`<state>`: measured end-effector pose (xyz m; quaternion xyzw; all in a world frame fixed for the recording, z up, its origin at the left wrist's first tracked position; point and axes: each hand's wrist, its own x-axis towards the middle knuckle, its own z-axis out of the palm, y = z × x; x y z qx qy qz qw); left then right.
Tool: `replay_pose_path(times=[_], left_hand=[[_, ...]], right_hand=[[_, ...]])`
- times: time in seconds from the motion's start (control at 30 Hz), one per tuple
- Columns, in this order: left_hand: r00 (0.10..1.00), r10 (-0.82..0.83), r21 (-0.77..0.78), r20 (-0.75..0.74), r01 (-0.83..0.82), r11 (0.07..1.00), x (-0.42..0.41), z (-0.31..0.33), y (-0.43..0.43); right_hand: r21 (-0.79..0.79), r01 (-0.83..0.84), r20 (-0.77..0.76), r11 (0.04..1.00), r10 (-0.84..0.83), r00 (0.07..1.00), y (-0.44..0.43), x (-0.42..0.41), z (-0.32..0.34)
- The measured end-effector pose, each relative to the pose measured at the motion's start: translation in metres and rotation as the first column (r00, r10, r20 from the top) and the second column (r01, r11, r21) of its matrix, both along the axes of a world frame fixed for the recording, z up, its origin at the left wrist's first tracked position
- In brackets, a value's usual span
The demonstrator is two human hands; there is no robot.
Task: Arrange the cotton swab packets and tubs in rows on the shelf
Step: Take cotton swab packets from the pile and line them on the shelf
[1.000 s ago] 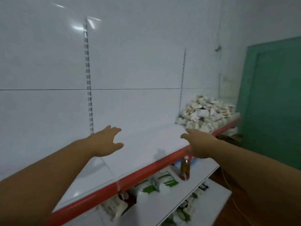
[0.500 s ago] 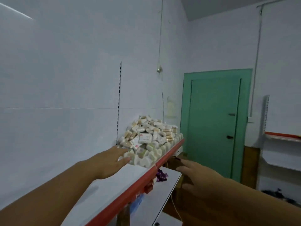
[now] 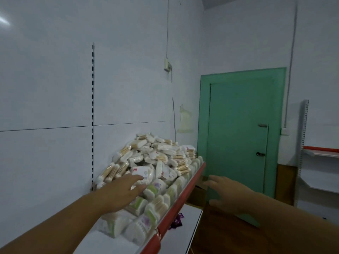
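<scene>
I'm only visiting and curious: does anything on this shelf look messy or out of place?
Yes. The cotton swab packets lie heaped in a loose pile against the wall, pointing every way; only the front row along the shelf's red edge stands orderly. A crumpled purple scrap lies alone on the lower shelf.

Looks from head height forward and slightly down along the shelf (image 3: pixel 182 197), close to the heap of packets (image 3: pixel 157 158), toward the door (image 3: pixel 238 143).

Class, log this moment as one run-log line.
left hand: open, over cotton swab heap | right hand: open, empty, beside shelf edge | task: mostly unsorted
</scene>
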<state>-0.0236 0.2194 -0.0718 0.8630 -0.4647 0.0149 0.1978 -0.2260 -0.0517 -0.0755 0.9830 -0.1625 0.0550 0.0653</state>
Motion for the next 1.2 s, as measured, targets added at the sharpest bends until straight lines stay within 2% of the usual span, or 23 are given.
replay_pose_path(times=[0.07,0.17,0.23,0.33,0.43,0.5,0.67,0.77,0.83,0.93,1.03,1.1,1.13,1.2], left_hand=[[0.998,-0.034,-0.032,0.056,0.035,0.999,0.012,-0.003,-0.03],[0.991,-0.023,-0.161,0.131,0.044,0.986,0.031,-0.001,-0.074],[0.982,0.036,-0.221,0.187,0.006,0.975,0.048,0.002,-0.103],[0.959,0.155,-0.269,0.239,-0.089,0.959,0.078,0.012,-0.144],[0.928,0.215,-0.239,0.305,-0.144,0.96,0.109,0.029,-0.186],[0.917,0.227,-0.194,0.327,-0.169,0.966,0.131,0.037,-0.213],[0.938,0.256,-0.045,0.233,-0.252,0.967,0.173,0.048,-0.258],[0.93,0.268,0.01,0.251,-0.279,0.96,0.181,0.056,-0.261],[0.917,0.277,-0.085,0.288,-0.263,0.961,0.176,0.062,-0.256],[0.797,0.444,-0.359,0.409,-0.307,0.882,0.16,0.067,-0.238],[0.772,0.538,-0.583,0.34,-0.276,0.764,0.136,0.062,-0.216],[0.765,0.571,-0.658,0.299,-0.268,0.704,0.118,0.052,-0.2],[0.767,0.585,-0.682,0.263,-0.281,0.675,0.108,0.045,-0.19],[0.794,0.594,-0.736,0.131,-0.324,0.595,0.084,0.034,-0.168]], right_hand=[[-0.025,-0.08,-0.023,0.997,0.079,0.997,-0.028,0.029,-0.003],[-0.063,-0.162,-0.005,0.985,0.162,0.987,-0.073,0.082,0.006],[-0.035,-0.185,0.075,0.982,0.187,0.979,-0.103,0.12,0.015],[0.079,-0.278,0.274,0.957,0.247,0.929,-0.136,0.18,0.026],[0.121,-0.386,0.435,0.915,0.301,0.849,-0.152,0.23,0.03],[0.143,-0.44,0.488,0.887,0.324,0.811,-0.158,0.257,0.032],[0.097,-0.418,0.389,0.903,0.352,0.851,-0.167,0.298,0.025],[0.117,-0.504,0.445,0.856,0.409,0.797,-0.174,0.305,0.025],[0.237,-0.566,0.49,0.789,0.406,0.771,-0.181,0.303,0.033],[0.396,-0.642,0.59,0.657,0.353,0.726,-0.19,0.297,0.045],[0.488,-0.776,0.759,0.398,0.245,0.603,-0.184,0.289,0.046],[0.497,-0.837,0.819,0.229,0.196,0.54,-0.16,0.283,0.044],[0.48,-0.86,0.842,0.171,0.183,0.507,-0.144,0.279,0.043],[0.447,-0.888,0.872,0.113,0.169,0.46,-0.106,0.271,0.039]])
